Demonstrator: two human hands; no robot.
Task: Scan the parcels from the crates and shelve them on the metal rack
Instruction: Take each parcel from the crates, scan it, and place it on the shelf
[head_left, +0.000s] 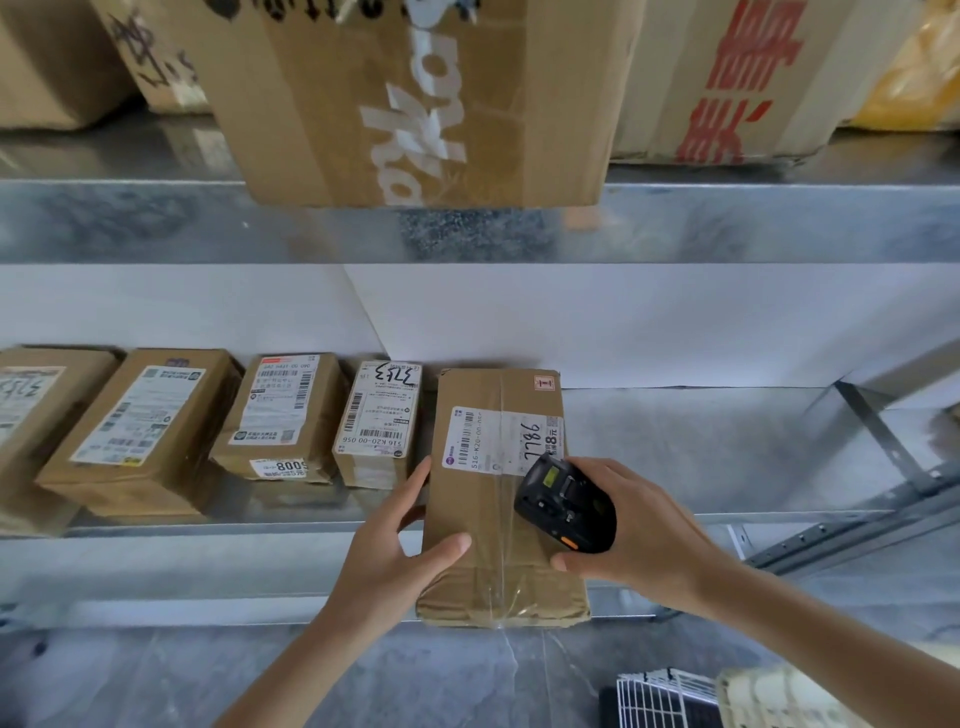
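Cardboard parcel (498, 499) gripped by left hand (400, 545), barcode scanner (566, 506) held in right hand (639, 530); overhanging toward 6 o'clock, it may tip off the shelf edge (208, 525) if released.

Metal rack (675, 452): lower shelf carried five taped parcels in a row from its left edge; the fifth parcel (498, 499) overhung the front edge. Upper shelf (156, 218) bore large cartons (415, 104).
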